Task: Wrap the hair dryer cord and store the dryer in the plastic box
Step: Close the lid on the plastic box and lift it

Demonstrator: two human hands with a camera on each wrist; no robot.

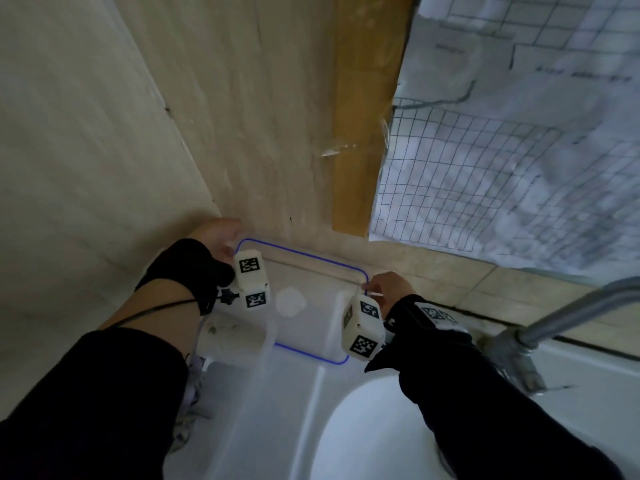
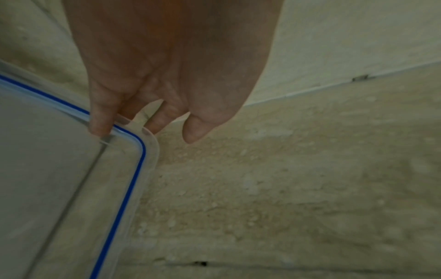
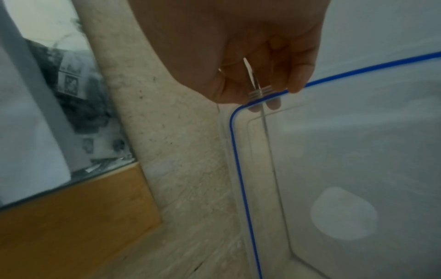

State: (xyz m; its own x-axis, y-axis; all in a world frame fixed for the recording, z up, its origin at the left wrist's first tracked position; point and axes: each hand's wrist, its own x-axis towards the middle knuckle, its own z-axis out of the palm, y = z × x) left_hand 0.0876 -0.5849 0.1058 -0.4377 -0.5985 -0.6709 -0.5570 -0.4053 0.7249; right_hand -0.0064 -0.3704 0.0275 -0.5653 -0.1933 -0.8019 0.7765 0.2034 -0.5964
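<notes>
I hold a clear plastic lid (image 1: 311, 271) with a blue seal line, tilted above the white counter. My left hand (image 1: 221, 237) grips its far left corner; the index finger (image 2: 100, 122) lies on top and other fingers sit behind the corner tab. My right hand (image 1: 384, 285) pinches the far right corner (image 3: 260, 94), thumb on top and fingertips showing through the plastic. A pale round patch (image 3: 343, 213) shows on or through the lid. A whitish shape (image 1: 235, 336) lies below the lid's near left side. I cannot make out the dryer or its cord.
A white sink basin (image 1: 374, 431) lies at the bottom right, with a metal pipe fitting (image 1: 568, 306) beside it. Beige tiled wall (image 1: 225, 116) rises close behind the lid. A wooden frame (image 1: 363, 133) borders a pane with a grid pattern (image 1: 502, 161).
</notes>
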